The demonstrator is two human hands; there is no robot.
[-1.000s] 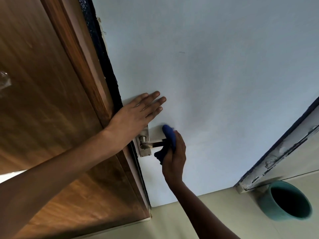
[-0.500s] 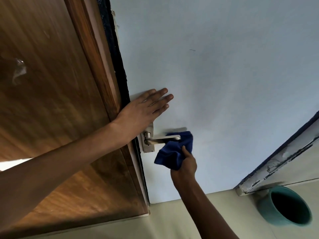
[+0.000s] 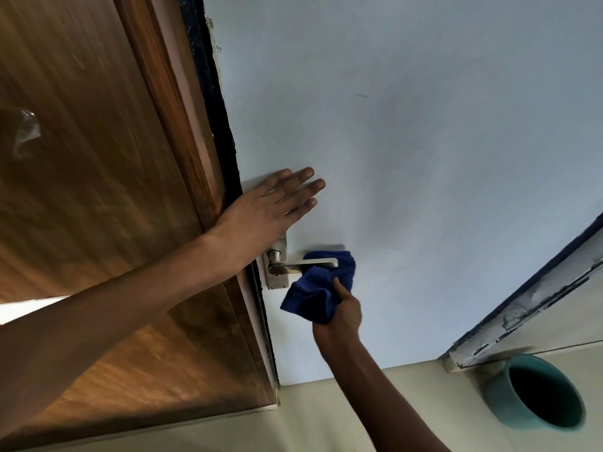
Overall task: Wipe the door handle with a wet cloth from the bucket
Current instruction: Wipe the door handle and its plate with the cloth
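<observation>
A silver lever door handle [image 3: 303, 264] on its plate sits at the left edge of the pale blue door [image 3: 408, 158]. My right hand [image 3: 341, 313] grips a bunched dark blue cloth [image 3: 318, 288] just below and behind the lever's free end. My left hand [image 3: 267, 212] lies flat on the door above the handle, fingers spread and holding nothing. A teal bucket [image 3: 535, 391] stands on the floor at the lower right; its inside is dark.
A brown wooden frame or panel [image 3: 98, 190] fills the left side. A chipped white door frame [image 3: 528, 305] runs diagonally at the right, above the bucket. Beige floor tiles [image 3: 326, 419] lie below the door.
A second ago my right hand held the cloth wrapped over the lever's end. It has since dropped below the lever, leaving the metal bare. My left hand stayed put.
</observation>
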